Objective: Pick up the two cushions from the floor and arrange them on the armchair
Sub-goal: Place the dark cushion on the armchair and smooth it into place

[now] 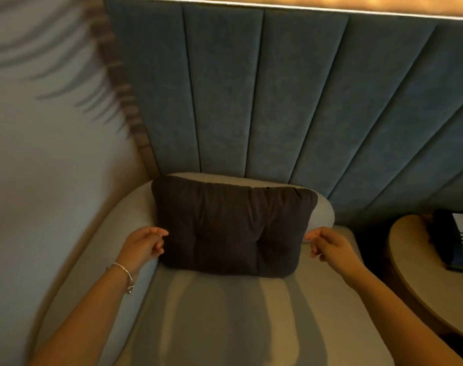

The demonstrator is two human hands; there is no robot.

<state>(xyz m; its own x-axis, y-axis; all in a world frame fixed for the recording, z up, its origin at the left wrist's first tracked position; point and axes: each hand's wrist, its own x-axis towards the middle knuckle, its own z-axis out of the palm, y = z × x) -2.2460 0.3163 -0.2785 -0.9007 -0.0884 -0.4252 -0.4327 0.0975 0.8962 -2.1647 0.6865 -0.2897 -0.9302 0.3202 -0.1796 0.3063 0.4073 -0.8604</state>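
Observation:
A dark brown cushion (231, 228) stands upright against the backrest of the beige armchair (219, 320). My left hand (146, 244) hovers at the cushion's left edge, fingers loosely curled, fingertips just touching or a hair off the fabric. At the cushion's right edge is my right hand (328, 247), fingers loosely curled and holding nothing. A second cushion is not in view, and neither is the floor.
Blue padded wall panels (277, 101) rise behind the chair. A round wooden side table (420, 286) with a dark telephone (454, 241) stands at the right. A pale wall (40, 154) closes the left side.

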